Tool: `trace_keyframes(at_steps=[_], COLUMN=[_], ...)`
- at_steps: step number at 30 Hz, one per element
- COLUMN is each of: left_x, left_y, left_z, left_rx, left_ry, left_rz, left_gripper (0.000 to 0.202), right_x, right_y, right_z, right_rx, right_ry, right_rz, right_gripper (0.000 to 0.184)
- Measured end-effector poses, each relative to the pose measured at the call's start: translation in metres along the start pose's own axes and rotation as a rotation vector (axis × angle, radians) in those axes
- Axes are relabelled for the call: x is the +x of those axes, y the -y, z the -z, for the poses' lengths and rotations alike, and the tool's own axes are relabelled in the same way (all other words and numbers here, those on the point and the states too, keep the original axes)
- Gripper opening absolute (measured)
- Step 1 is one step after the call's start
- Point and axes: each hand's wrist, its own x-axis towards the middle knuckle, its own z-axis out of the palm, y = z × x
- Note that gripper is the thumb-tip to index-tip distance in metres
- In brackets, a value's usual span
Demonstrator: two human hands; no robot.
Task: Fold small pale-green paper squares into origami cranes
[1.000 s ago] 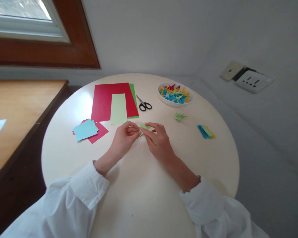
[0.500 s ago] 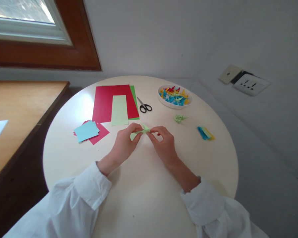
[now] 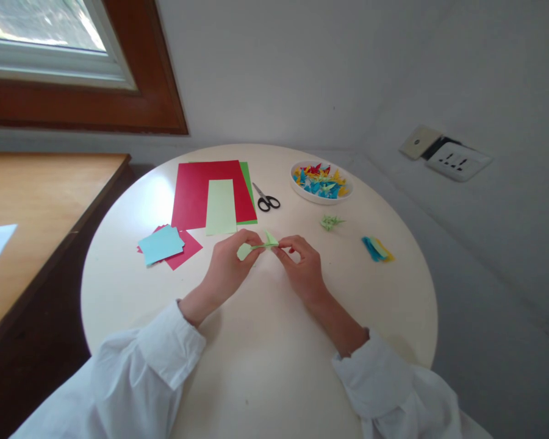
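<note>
Between my two hands is a light green paper crane point(image 3: 269, 241), folded, with a pointed tip sticking up. My left hand point(image 3: 231, 259) pinches its left side between thumb and fingertips. At its right end, my right hand point(image 3: 302, 265) grips it with thumb and forefinger. Part of the paper is hidden behind the left fingers. Just beyond my hands lies a pale green paper strip point(image 3: 220, 207) on a red sheet point(image 3: 192, 192). To the right, a small pile of light green folded paper point(image 3: 332, 222) rests on the table.
On the round white table point(image 3: 247, 366) lie black-handled scissors point(image 3: 268, 200), light blue paper squares point(image 3: 161, 245) over red ones, and blue and yellow paper pieces point(image 3: 377, 249). A white dish point(image 3: 320, 197) at the back holds several colourful folded cranes. A wooden desk point(image 3: 50, 189) stands left.
My fingers have shifted slightly on the green paper crane, and more of its middle and upright tip shows. The whole view has tipped up a little.
</note>
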Motion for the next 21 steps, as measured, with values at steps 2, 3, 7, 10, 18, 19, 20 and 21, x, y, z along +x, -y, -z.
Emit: trace_keyframes(at_steps=[2,3,7,10,18,19,20,21], left_x=[0.000,0.000,0.001,0.002,0.003,0.002,0.001,0.000], left_y=[0.001,0.001,0.005,0.007,0.012,0.012,0.013,0.014], left_z=[0.000,0.000,-0.001,-0.002,-0.003,-0.002,-0.001,-0.001], left_rx=[-0.014,-0.023,-0.091,-0.179,-0.081,-0.016,0.038,0.076], left_ry=[-0.004,-0.006,-0.009,-0.003,0.051,0.057,0.070,0.087], left_rz=[0.020,0.033,0.098,0.144,0.021,-0.043,-0.104,-0.155], left_gripper=[0.004,0.004,0.010,0.013,0.026,0.028,0.028,0.027], right_x=[0.000,0.000,0.001,0.001,0.004,0.005,0.005,0.006], right_y=[0.000,0.000,0.002,0.002,-0.002,-0.002,-0.002,-0.002], right_z=[0.000,0.000,0.001,0.000,-0.001,-0.001,-0.001,-0.001], right_rx=[0.008,0.016,0.062,0.092,0.229,0.257,0.284,0.306], right_ry=[0.000,0.000,0.002,-0.007,-0.027,-0.033,-0.038,-0.041], right_rz=[-0.012,-0.021,-0.064,-0.073,-0.254,-0.289,-0.321,-0.346], right_gripper=[0.006,0.006,0.007,0.006,0.011,0.012,0.013,0.014])
